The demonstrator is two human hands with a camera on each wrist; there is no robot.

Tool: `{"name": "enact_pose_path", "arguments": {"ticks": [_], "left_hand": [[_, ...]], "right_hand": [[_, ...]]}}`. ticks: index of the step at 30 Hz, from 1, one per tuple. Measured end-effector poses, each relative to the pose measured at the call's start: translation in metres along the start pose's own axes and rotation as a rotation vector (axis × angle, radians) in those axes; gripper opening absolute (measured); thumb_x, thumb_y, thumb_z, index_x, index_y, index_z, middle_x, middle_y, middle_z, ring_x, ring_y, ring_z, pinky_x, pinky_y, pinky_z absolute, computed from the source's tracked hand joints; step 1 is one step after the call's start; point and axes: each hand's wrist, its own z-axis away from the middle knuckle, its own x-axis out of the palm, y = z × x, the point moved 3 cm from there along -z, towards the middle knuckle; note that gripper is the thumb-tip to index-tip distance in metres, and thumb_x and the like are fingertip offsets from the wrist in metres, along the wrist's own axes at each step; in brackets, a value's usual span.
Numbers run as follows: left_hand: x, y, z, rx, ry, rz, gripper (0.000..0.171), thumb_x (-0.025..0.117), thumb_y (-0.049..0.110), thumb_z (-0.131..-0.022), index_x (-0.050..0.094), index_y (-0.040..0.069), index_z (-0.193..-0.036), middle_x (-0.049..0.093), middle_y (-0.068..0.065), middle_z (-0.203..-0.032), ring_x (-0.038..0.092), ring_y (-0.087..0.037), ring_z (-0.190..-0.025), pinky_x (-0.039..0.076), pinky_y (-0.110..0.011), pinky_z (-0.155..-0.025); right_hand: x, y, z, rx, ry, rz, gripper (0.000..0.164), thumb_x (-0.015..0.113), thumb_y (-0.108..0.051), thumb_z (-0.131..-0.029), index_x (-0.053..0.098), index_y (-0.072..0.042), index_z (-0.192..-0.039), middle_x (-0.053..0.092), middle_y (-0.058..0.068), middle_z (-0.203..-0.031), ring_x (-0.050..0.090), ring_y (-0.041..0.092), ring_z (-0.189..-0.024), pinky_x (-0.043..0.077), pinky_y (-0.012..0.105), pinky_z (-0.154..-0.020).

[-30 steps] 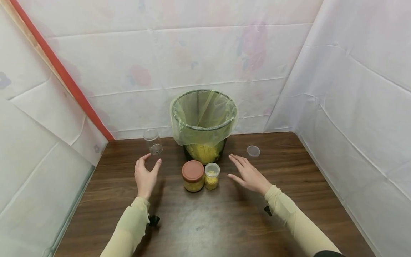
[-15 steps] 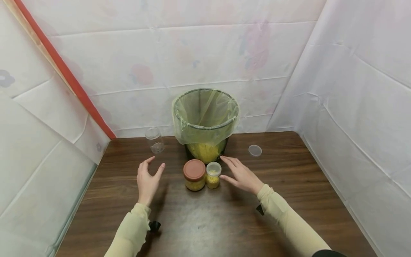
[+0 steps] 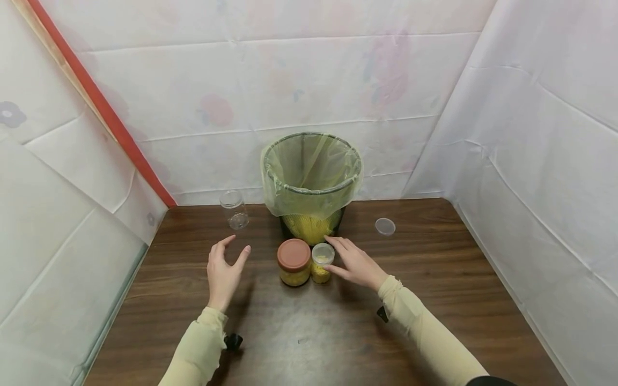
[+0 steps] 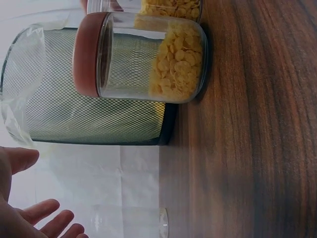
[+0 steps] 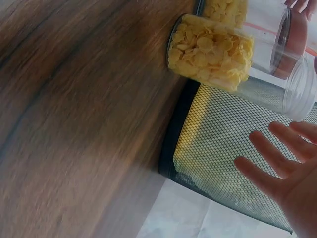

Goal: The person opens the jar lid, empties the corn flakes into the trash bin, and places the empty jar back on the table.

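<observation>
My right hand [image 3: 354, 266] is at the right side of a small clear jar [image 3: 320, 274] of yellow flakes, fingers spread and loosely bent. Its thumb overlaps the jar in the head view; I cannot tell if it touches. The right wrist view shows the fingers [image 5: 262, 176] by the threaded mouth of the jar. Left of that jar stands a wider jar [image 3: 294, 262] with a reddish-brown lid, partly filled with similar flakes [image 4: 178, 64]. My left hand [image 3: 224, 273] hovers to its left, thumb and fingers apart, holding nothing.
Behind the jars stands a black mesh bin [image 3: 314, 228] with a pale yellow bag [image 3: 285, 201] over its rim. A clear empty jar [image 3: 235, 210] is at back left. A flat clear lid [image 3: 385, 226] lies at back right. White floral sheets [image 3: 193, 91] wall the table.
My right hand has moved left from beside the small jar until its thumb overlaps the jar. My left hand has stayed nearly in place. The view has shifted slightly.
</observation>
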Motion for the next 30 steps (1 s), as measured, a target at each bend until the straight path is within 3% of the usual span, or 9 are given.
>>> {"name": "enact_pose_path", "arguments": {"ticks": [9,22,30], "left_hand": [[0.0,0.004,0.0,-0.003,-0.004,0.016,0.05,0.072,0.033,-0.083,0.058,0.008,-0.124,0.056,-0.014,-0.123,0.048,-0.032,-0.114,0.037,-0.046,-0.095],[0.001,0.004,0.003,0.001,-0.021,0.003,0.05,0.073,0.034,-0.082,0.059,0.012,-0.125,0.056,-0.013,-0.122,0.049,-0.032,-0.112,0.037,-0.048,-0.092],[0.008,0.011,0.006,0.064,-0.104,-0.046,0.057,0.075,0.031,-0.081,0.055,0.01,-0.13,0.055,-0.014,-0.125,0.048,-0.032,-0.109,0.037,-0.048,-0.088]], "right_hand": [[0.006,-0.001,-0.004,-0.033,0.015,-0.013,0.065,0.064,-0.04,-0.089,0.042,-0.007,-0.14,0.056,0.012,-0.125,0.056,0.023,-0.114,0.049,0.039,-0.093],[0.008,-0.005,-0.005,-0.065,0.034,-0.086,0.061,0.065,-0.035,-0.089,0.043,-0.005,-0.138,0.057,0.011,-0.126,0.06,0.02,-0.11,0.052,0.036,-0.088],[0.003,-0.004,-0.004,-0.082,0.07,-0.077,0.062,0.067,-0.032,-0.088,0.044,-0.002,-0.136,0.057,0.012,-0.124,0.062,0.019,-0.104,0.054,0.033,-0.082]]}}
